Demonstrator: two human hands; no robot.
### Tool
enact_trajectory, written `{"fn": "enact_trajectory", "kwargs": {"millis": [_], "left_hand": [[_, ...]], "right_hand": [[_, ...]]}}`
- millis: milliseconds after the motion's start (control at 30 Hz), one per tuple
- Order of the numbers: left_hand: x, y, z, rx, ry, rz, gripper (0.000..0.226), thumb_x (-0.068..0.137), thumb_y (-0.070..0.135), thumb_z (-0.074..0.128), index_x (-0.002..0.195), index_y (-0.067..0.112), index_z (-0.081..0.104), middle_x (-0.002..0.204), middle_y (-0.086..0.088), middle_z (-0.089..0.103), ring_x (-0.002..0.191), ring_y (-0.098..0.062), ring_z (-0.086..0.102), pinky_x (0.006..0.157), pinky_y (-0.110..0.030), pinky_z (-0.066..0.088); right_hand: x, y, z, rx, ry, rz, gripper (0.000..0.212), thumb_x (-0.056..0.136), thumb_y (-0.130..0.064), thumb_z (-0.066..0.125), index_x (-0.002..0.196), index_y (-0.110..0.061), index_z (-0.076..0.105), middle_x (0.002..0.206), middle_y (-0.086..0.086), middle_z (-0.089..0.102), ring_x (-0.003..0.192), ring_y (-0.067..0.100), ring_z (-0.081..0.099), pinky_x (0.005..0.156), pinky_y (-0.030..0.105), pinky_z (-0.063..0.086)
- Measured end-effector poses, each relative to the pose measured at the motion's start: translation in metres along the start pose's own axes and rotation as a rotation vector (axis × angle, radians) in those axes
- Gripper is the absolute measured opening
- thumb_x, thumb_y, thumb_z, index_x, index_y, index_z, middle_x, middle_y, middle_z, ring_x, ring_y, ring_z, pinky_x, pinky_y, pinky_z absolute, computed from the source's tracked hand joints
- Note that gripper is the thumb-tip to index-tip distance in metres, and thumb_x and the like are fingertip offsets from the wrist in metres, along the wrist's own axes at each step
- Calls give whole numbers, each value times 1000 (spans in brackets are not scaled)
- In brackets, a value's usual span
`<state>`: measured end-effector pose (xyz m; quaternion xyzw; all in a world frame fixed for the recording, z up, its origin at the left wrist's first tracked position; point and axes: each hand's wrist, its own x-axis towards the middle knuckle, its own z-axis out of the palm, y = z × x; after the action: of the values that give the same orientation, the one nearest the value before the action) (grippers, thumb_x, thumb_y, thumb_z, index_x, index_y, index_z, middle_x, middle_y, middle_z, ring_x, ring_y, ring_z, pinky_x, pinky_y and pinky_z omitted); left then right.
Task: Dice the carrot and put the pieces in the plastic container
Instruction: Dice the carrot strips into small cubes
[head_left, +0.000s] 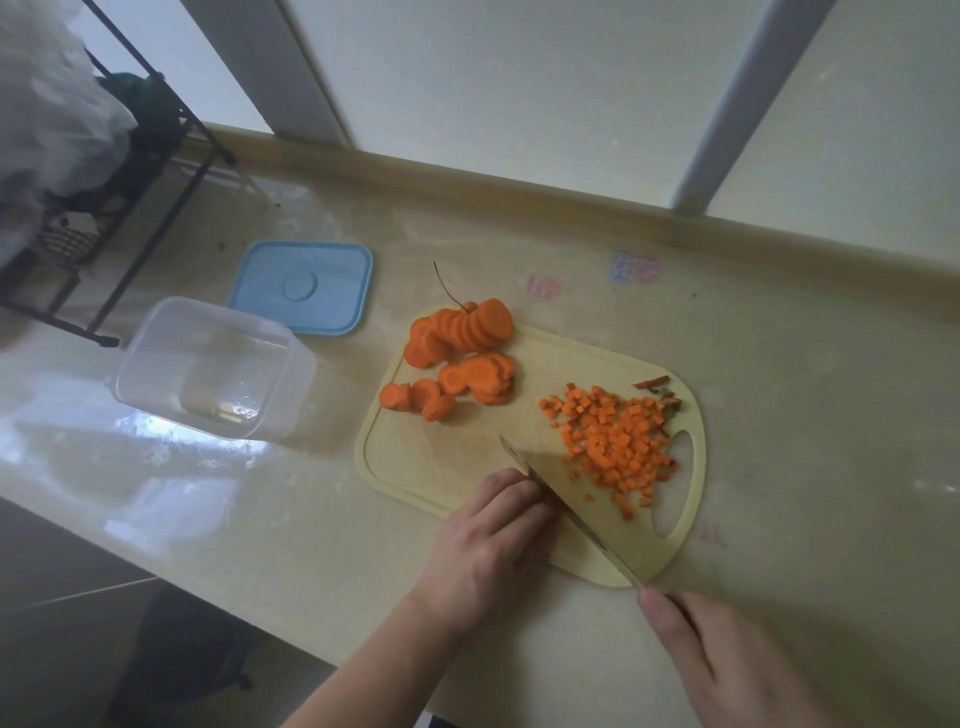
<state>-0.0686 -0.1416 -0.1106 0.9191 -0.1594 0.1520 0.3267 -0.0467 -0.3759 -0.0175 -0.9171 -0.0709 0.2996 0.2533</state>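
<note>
On a pale yellow cutting board (457, 457) lie several orange carrot slices (462, 358) at its far left and a heap of diced carrot (615, 441) on its right. My right hand (727, 660) grips the handle of a knife (571, 514), whose blade lies slanted across the near part of the board. My left hand (493, 551) rests with curled fingers against the blade's left side; whatever lies under the fingers is hidden. The clear plastic container (208, 369) stands open with nothing in it, left of the board.
A blue lid (304, 286) lies behind the container. A black wire rack (130, 171) with a plastic bag stands at the far left. Carrot peel scraps (662, 387) sit at the board's far right corner. The counter's front edge runs just below my left wrist.
</note>
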Motion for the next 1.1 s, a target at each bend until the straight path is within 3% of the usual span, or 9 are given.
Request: {"fn": "enact_trajectory", "kwargs": {"millis": [67,167,300,400,533,667,867,1100], "left_hand": [[0,-1,0,-7,1,-2,27,85,1,81,111,-1,73,118,-13,68,117,-31,61,97,-40,52],[-1,-1,1,-27,1,-5,31,82,-2,82,112,0,74,120,-12,69,119,-30,61,96,-40,53],[0,0,0,-14,-8,16,31,84,-2,81,114,-3,72,120,-14,68,119,-31,62,99,-40,52],[1,0,-2,-2,-13,24,27,85,-1,79,111,-3,72,115,-15,68,115,-32,62,98,-39,52],[2,3,0,39,31,15,17,87,4,79,102,-1,74,103,-13,67,104,-31,63,91,-38,54],[2,5,-1,55,51,17,15,89,7,78,102,-1,74,103,-13,67,104,-32,64,91,-38,54],[-3,2,-2,29,-8,28,23,84,-2,80,105,-4,72,110,-16,67,108,-34,62,94,-39,53],[-4,-2,-3,-16,-30,11,22,86,-1,77,108,-2,73,115,-15,68,116,-32,60,96,-39,52]], "right_hand": [[-3,1,1,-80,-1,-17,113,55,-91,-21,85,-22,64,87,-4,72,85,5,65,75,21,48],[-3,3,5,-174,68,-63,114,56,-86,-30,81,-24,63,84,-6,71,82,4,66,71,19,46],[11,-9,11,-71,7,-68,89,71,-80,-14,76,-22,54,73,-3,64,76,9,63,70,30,49],[22,-10,18,-28,49,-112,85,76,-83,-5,73,-21,53,70,-1,63,73,13,63,68,39,50],[25,6,10,118,73,-65,94,70,-92,1,76,-21,63,70,-7,69,76,10,66,69,40,51],[19,0,7,142,49,-66,92,67,-94,3,64,-18,55,67,-17,64,63,8,61,61,37,46],[3,-2,8,150,29,-77,100,62,-97,0,76,-20,63,80,-19,65,73,-5,60,67,21,45],[-8,6,5,38,41,20,119,46,-101,-11,76,-15,67,72,4,68,84,4,58,71,27,46]]}}
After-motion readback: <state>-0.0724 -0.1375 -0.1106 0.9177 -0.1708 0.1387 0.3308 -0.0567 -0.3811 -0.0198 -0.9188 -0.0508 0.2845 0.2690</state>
